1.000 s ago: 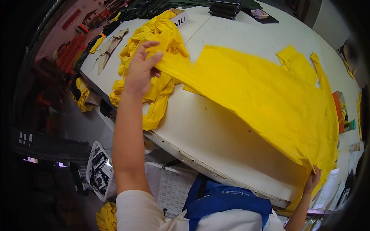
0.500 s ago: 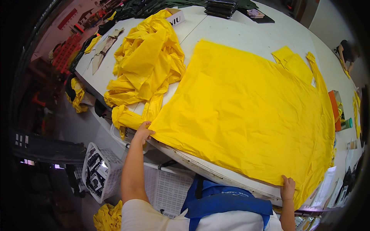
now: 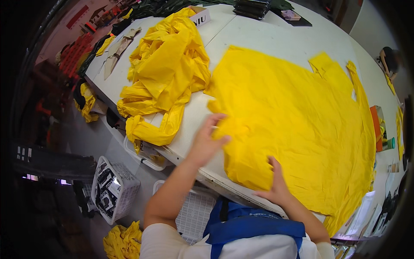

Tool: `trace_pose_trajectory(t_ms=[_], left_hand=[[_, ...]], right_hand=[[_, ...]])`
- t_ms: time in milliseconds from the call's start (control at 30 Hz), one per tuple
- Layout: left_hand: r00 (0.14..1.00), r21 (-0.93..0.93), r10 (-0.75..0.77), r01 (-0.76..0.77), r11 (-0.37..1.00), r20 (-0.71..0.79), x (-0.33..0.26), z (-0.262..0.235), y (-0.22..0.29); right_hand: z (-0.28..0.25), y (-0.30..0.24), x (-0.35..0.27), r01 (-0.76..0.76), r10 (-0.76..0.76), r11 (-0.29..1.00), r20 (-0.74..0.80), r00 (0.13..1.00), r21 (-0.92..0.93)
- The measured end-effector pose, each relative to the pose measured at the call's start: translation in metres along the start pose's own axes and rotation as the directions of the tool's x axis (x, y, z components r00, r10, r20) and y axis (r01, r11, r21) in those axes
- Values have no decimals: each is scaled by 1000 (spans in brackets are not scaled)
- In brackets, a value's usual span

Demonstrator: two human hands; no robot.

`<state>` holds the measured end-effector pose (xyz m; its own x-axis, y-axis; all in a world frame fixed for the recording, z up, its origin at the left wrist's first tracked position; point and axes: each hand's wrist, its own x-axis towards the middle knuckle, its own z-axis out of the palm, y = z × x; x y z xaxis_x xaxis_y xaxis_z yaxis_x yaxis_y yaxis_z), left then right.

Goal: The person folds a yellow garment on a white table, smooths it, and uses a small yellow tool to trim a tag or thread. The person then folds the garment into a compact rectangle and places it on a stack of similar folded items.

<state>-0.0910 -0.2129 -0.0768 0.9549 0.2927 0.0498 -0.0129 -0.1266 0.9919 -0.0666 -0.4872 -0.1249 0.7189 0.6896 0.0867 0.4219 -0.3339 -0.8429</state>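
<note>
A thin, shiny yellow garment point(image 3: 293, 125) lies spread over the white table point(image 3: 254, 32), with a sleeve-like part at its far right. Its near left corner is turned in over the rest and looks blurred by motion. At that folded edge is my left hand point(image 3: 208, 141), thumb and fingers apart and curved, gripping nothing that I can see. My right hand point(image 3: 277, 186) is over the garment's near edge, with thumb and fingers spread. Left of the garment, a crumpled heap of the same yellow fabric point(image 3: 166, 73) sits on the table, one end at the front edge.
White plastic baskets point(image 3: 129, 190) stand below the table, one holding black-and-white packages. More yellow fabric point(image 3: 123, 241) lies on the floor. An orange box point(image 3: 376, 123) and a green roll point(image 3: 389, 143) are on the right; black packets point(image 3: 251, 8) are stacked at the back. A person point(image 3: 390, 62) is at the far right.
Both hands have left the garment's near corners and moved inward. My left hand went right and slightly up, and the near left corner is now folded in. My right hand went left.
</note>
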Motion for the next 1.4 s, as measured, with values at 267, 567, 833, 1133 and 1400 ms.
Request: trace_pose_trajectory(t_ms=[267,567,833,1133,1400], left_hand=[[987,247,-161,150,957,24,27,-5,-37],[855,100,-11,-47,994,518,118,0,-44],[788,421,-148,-151,895,598,123,-42,24],[962,615,-273,208,760,13,93,-128,-25],[644,283,-696,765,578,-319,47,-172,-130]], right_hand=[[-3,11,88,-129,173,890,-62,983,437],[-35,-5,74,-14,7,999,139,990,48],[-46,-32,88,256,-233,952,147,961,-166],[29,-62,104,482,-469,876,218,856,-9],[19,21,43,233,-157,955,355,922,-183]])
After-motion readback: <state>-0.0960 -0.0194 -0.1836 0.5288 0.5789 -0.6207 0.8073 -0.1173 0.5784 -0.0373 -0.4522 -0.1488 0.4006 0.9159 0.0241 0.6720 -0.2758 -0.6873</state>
